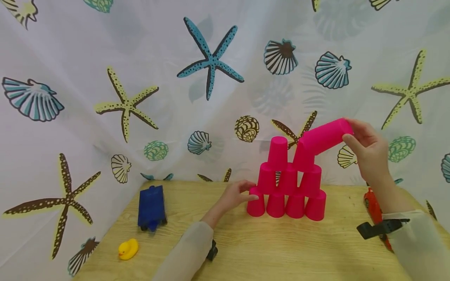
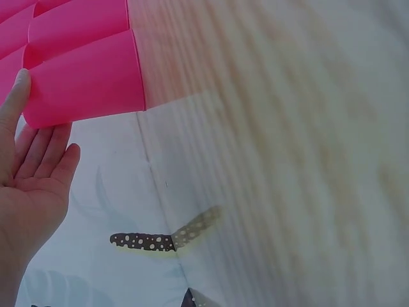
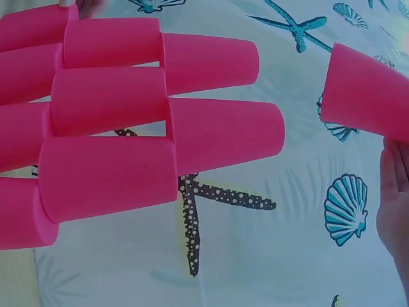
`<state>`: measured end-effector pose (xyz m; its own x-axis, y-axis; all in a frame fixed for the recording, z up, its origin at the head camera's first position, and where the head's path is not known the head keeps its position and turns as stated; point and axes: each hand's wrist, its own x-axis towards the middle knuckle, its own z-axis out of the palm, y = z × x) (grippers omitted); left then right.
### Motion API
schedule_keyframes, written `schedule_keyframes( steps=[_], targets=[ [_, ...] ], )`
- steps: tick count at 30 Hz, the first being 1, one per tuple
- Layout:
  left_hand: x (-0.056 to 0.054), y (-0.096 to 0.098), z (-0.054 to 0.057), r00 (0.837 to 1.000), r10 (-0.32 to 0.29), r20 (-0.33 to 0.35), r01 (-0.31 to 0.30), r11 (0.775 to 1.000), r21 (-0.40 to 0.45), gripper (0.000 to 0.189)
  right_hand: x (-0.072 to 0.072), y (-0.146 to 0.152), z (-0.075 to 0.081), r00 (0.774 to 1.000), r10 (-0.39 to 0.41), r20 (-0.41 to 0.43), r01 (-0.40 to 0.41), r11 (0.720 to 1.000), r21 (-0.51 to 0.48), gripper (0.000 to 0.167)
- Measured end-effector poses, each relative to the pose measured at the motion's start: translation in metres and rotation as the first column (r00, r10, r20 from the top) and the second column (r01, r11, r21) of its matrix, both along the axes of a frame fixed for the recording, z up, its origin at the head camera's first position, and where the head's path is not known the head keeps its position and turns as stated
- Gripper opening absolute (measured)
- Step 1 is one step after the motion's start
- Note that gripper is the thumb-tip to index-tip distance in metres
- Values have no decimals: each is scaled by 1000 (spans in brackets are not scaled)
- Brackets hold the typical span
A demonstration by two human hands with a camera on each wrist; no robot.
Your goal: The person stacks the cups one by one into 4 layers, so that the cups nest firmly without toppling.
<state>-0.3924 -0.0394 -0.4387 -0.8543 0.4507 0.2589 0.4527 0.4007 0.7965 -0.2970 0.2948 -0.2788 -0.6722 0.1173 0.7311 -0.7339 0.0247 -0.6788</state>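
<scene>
A pyramid of upside-down pink cups stands on the table, with two cups in its top row: a left one (image 1: 278, 153) and a right one (image 1: 304, 159). My right hand (image 1: 369, 146) holds another pink cup (image 1: 325, 136) by its narrow base, tilted with the mouth toward the left. In the head view this cup overlaps the right top cup; the right wrist view shows a gap between the held cup (image 3: 364, 93) and the stack. My left hand (image 1: 236, 196) grips the bottom-left cup (image 1: 256, 207) loosely, thumb in front and fingers behind.
On the wooden table (image 1: 246, 249), a blue toy vehicle (image 1: 152, 207) and a yellow rubber duck (image 1: 128, 249) sit at the left. A red toy car (image 1: 372, 203) lies at the right, partly behind my forearm. A sea-patterned curtain (image 1: 158, 39) hangs close behind the cups.
</scene>
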Motion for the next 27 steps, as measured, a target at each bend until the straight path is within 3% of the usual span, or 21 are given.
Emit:
schedule_keyframes(
  steps=[4,10,15,20,27],
  targets=[
    [0,-2,1,1000,5,-8,-5,1000,-5,45,-16,-7,16,991,-125,38,120,986,120,40],
    [0,-3,1,1000,1,-23,-1,1000,-9,44,-37,-18,31,962,-264,70,231,925,302,44],
    [1,-2,-2,1000,-1,-24,1,1000,-16,44,-48,-26,35,960,-271,66,226,894,386,47],
    [3,-1,-1,1000,-1,-15,1,1000,-27,45,-54,-30,35,969,-235,73,179,878,444,48],
    [2,-2,1,1000,2,-8,-2,1000,-27,46,-62,-34,37,964,-246,104,165,853,494,50]
  ],
)
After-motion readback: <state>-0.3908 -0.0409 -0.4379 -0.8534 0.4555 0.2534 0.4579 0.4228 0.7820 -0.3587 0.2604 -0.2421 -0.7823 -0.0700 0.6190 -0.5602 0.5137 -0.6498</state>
